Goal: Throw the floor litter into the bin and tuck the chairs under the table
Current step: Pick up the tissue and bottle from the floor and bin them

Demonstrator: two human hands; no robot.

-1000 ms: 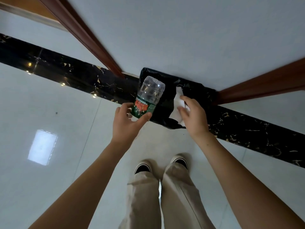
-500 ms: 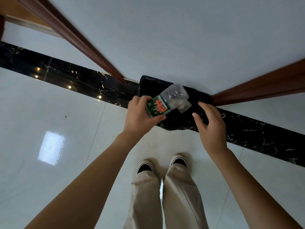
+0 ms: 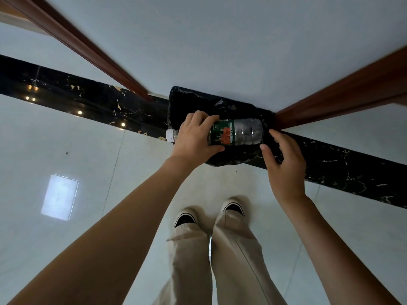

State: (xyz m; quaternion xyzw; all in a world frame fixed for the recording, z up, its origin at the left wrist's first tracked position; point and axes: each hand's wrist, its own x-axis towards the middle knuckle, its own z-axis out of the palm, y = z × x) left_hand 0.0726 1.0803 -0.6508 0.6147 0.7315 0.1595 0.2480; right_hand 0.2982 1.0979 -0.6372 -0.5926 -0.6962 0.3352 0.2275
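A clear plastic bottle [image 3: 240, 132] with a green and red label and a white cap lies sideways in my left hand [image 3: 196, 137], right over the mouth of the bin [image 3: 189, 100]. The bin is lined with a black bag and stands against the white wall. My right hand [image 3: 284, 159] hovers at the bin's right rim, fingers apart and holding nothing. No tissue shows now.
A black marble strip [image 3: 352, 170] runs along the foot of the wall. Brown wooden frames [image 3: 88, 49] rise left and right [image 3: 343, 89] of the bin. My shoes [image 3: 185, 219] stand on glossy white floor tiles just in front of the bin.
The white tissue has left my right hand, which now stands open. My left hand has turned the bottle from upright to lying sideways and carried it over the bin's mouth.
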